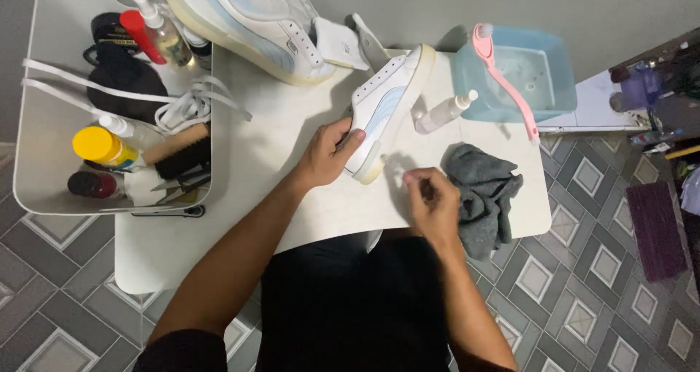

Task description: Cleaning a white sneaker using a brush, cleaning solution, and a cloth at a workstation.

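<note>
On the white rounded table (240, 153), seen from the head camera, the left hand (324, 157) grips a white leather sneaker with pale blue stripes (386, 110) by its heel, tipping it on edge so the side faces up. Just right and nearer, the right hand (432, 206) pinches something small and blurred; what it is cannot be told. A crumpled grey cloth (485, 193) lies touching that hand, with a small white spray bottle (443, 112) beyond.

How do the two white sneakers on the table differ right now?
The near sneaker is gripped at its heel end by the left hand and tipped on its side, sole edge facing right; the far sneaker lies untouched at the table's back edge. The far sneaker looks larger in view and is partly cut off by the frame; the near sneaker shows whole. Both are white with pale blue side panels and cream soles.
</note>
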